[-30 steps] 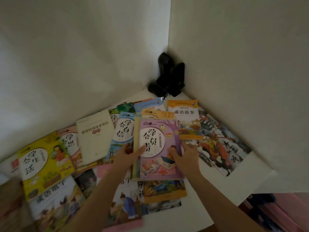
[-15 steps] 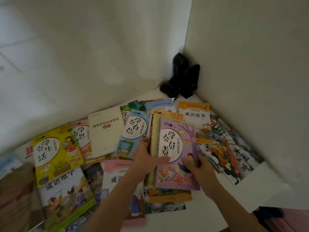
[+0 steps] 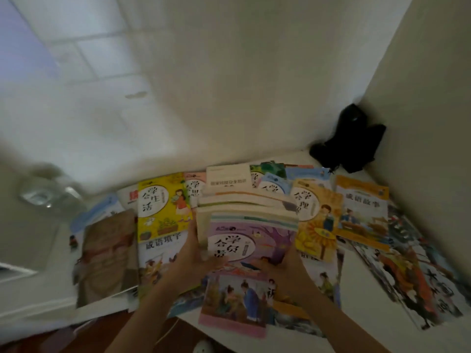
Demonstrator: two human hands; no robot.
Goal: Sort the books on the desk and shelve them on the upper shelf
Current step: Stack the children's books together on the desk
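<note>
**Several thin books gathered in my two hands**

Several slim paperbacks make up the stack [image 3: 244, 212] I hold above the desk [image 3: 356, 324], their soft page edges fanned unevenly toward the wall. On top lies a purple book [image 3: 251, 242] with a glossy cover and a white oval title patch. My left hand [image 3: 196, 253] grips the stack's left edge, thumb curled over the purple cover and fingers out of sight beneath. My right hand [image 3: 285, 266] grips the lower right corner, thumb on top, the other fingers hidden below.

The rest of the books lie flat and overlapping on the pale, smooth desk. Just left of the stack is a yellow book [image 3: 163, 207] with a girl drawn on it, and beside that a brown-toned cover [image 3: 107, 256], blurred. Right of the stack sits an orange book [image 3: 318, 220] showing a sunflower, then another orange-banded one [image 3: 362, 212], then a large picture book [image 3: 413, 281] with busy painted figures reaching toward the desk's right edge. A pink-bordered book [image 3: 234, 301] lies below my hands, its lower end overhanging the front edge.

A black, matte device [image 3: 349, 141] stands in the back corner where the two plain white walls meet. Bare desk shows along the near right edge and in a strip by the back wall. The view is smeared at the left, where a shiny object [image 3: 48, 194] is too blurred to make out.
</note>
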